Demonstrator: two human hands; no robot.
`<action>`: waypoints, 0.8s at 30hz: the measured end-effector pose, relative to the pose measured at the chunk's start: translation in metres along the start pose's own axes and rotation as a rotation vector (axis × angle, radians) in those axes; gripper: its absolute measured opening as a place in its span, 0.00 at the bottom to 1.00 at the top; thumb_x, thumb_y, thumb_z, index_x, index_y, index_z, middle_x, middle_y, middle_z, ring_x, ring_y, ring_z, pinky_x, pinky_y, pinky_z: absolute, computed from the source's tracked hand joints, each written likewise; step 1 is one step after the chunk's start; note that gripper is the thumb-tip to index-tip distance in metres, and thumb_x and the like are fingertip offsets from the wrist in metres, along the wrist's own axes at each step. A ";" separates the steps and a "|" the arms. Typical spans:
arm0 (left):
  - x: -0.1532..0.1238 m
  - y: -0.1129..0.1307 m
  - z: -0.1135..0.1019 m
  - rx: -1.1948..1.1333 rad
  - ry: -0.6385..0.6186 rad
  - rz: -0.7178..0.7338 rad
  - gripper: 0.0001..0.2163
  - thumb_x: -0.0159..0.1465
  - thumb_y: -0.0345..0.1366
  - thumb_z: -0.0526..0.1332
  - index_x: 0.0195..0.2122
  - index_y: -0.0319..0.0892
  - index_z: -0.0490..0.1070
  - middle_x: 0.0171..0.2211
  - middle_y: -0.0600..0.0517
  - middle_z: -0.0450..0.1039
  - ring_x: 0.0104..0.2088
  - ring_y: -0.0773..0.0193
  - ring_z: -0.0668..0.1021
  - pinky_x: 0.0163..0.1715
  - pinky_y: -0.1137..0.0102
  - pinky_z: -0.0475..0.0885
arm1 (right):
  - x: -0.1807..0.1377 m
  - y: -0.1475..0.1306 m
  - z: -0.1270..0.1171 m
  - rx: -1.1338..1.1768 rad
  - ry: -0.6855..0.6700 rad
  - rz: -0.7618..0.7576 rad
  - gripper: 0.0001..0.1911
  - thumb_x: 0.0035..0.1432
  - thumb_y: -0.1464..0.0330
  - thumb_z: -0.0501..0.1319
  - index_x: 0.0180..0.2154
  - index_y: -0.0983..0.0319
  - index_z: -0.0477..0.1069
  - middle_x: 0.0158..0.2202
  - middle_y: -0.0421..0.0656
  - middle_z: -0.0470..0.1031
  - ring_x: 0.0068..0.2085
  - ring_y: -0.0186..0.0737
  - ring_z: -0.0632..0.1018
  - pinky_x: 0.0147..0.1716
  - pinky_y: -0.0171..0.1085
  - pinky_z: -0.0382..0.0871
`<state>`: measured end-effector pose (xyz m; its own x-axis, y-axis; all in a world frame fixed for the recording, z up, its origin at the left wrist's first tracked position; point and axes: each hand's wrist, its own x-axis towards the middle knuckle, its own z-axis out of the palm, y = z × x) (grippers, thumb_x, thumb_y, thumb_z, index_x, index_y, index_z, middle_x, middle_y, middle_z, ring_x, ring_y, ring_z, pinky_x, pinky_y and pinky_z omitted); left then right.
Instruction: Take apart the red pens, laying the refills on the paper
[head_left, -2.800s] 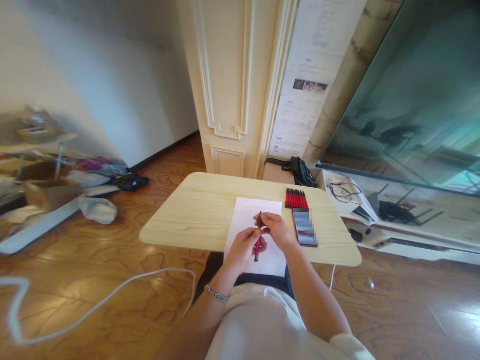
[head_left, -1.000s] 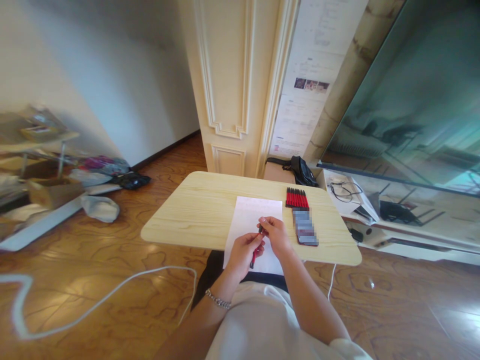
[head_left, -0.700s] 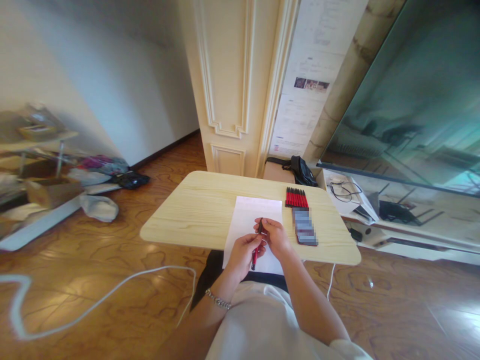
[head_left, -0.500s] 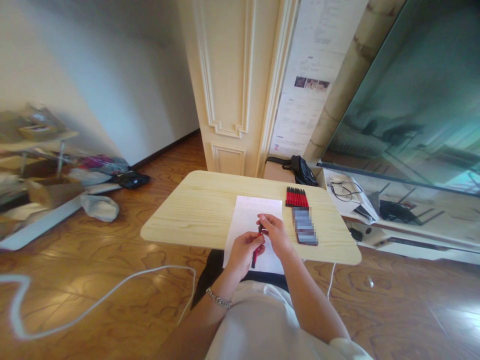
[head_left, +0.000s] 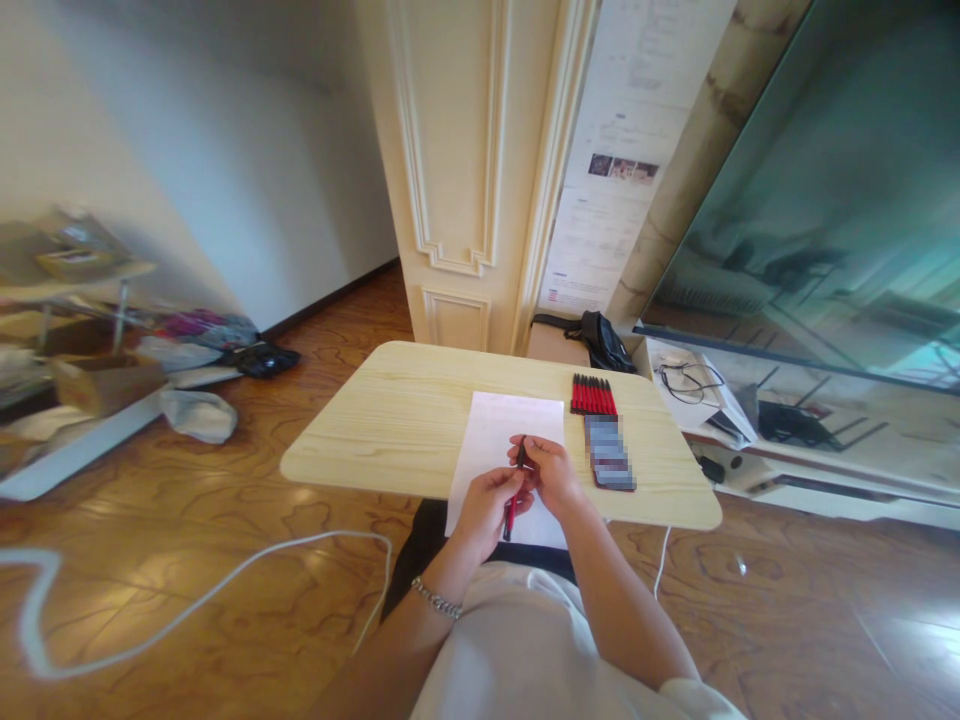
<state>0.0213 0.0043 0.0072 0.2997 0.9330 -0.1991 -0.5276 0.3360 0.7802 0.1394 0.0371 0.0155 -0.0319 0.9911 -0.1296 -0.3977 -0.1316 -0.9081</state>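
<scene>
Hands meet low over the near edge of the surface (head_left: 375,430), both on one red-and-black pen (head_left: 510,515). Left hand (head_left: 486,503) has its fingers wrapped round the lower red barrel, and right hand (head_left: 553,472) has its fingers pinched on the black upper end. Pen runs near to far with a slight tilt, above the near half of a white paper sheet (head_left: 495,425); cannot tell if it touches the sheet. Sheet overhangs the near edge a little, toward the person's lap. Open wood runs left of the sheet out to the rounded left corner, so there is wide room on that side. Right side is tighter: a phone (head_left: 609,465) lies just beside the right hand, and a row of red pens (head_left: 593,396) lies beyond it at its far end, close to the far edge. Bracelet (head_left: 435,597) sits on the left wrist. Off the surface, a white cable (head_left: 225,585) loops over the wood floor to the left, a black bag (head_left: 606,348) sits past the far right corner, and a low TV stand (head_left: 787,450) stands close on the right.
</scene>
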 end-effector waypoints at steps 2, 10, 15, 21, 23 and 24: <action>0.002 0.000 0.000 0.021 0.011 0.032 0.13 0.51 0.39 0.69 0.31 0.35 0.74 0.27 0.47 0.74 0.25 0.68 0.74 0.29 0.70 0.69 | 0.000 -0.003 0.001 -0.031 0.006 0.003 0.19 0.50 0.55 0.62 0.37 0.63 0.75 0.33 0.47 0.76 0.33 0.38 0.74 0.26 0.33 0.64; 0.004 0.000 0.000 0.097 0.045 0.049 0.14 0.48 0.39 0.71 0.30 0.36 0.73 0.23 0.50 0.72 0.21 0.69 0.72 0.24 0.72 0.66 | 0.005 -0.004 0.004 -0.317 0.148 -0.179 0.17 0.46 0.56 0.66 0.31 0.63 0.74 0.25 0.41 0.74 0.27 0.35 0.71 0.27 0.34 0.62; 0.001 0.001 0.000 0.014 -0.012 0.009 0.14 0.51 0.40 0.69 0.31 0.35 0.73 0.26 0.47 0.73 0.25 0.67 0.75 0.29 0.70 0.70 | 0.004 -0.001 0.000 -0.191 0.054 -0.111 0.17 0.49 0.56 0.64 0.32 0.64 0.74 0.29 0.44 0.76 0.24 0.32 0.69 0.25 0.34 0.62; 0.000 0.001 0.000 -0.014 -0.025 -0.014 0.12 0.52 0.39 0.69 0.31 0.35 0.73 0.27 0.47 0.74 0.27 0.66 0.75 0.31 0.69 0.71 | -0.001 -0.004 -0.001 -0.038 -0.049 -0.023 0.17 0.50 0.57 0.63 0.36 0.63 0.75 0.32 0.45 0.75 0.29 0.35 0.73 0.26 0.33 0.62; 0.000 0.001 -0.001 0.014 -0.010 0.010 0.12 0.51 0.38 0.69 0.31 0.36 0.73 0.27 0.48 0.74 0.27 0.66 0.75 0.32 0.69 0.71 | -0.002 -0.007 0.000 -0.046 -0.043 -0.010 0.18 0.50 0.56 0.62 0.37 0.63 0.75 0.33 0.46 0.76 0.31 0.37 0.74 0.29 0.34 0.64; 0.001 0.001 -0.001 0.028 -0.001 0.025 0.12 0.51 0.38 0.69 0.32 0.36 0.73 0.27 0.49 0.73 0.27 0.67 0.75 0.31 0.69 0.71 | -0.002 -0.007 0.001 -0.069 -0.029 -0.013 0.19 0.50 0.56 0.62 0.37 0.63 0.75 0.33 0.46 0.76 0.32 0.38 0.74 0.30 0.35 0.65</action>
<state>0.0206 0.0054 0.0072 0.2872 0.9411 -0.1786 -0.5124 0.3085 0.8014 0.1414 0.0363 0.0230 -0.0543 0.9928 -0.1064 -0.3337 -0.1185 -0.9352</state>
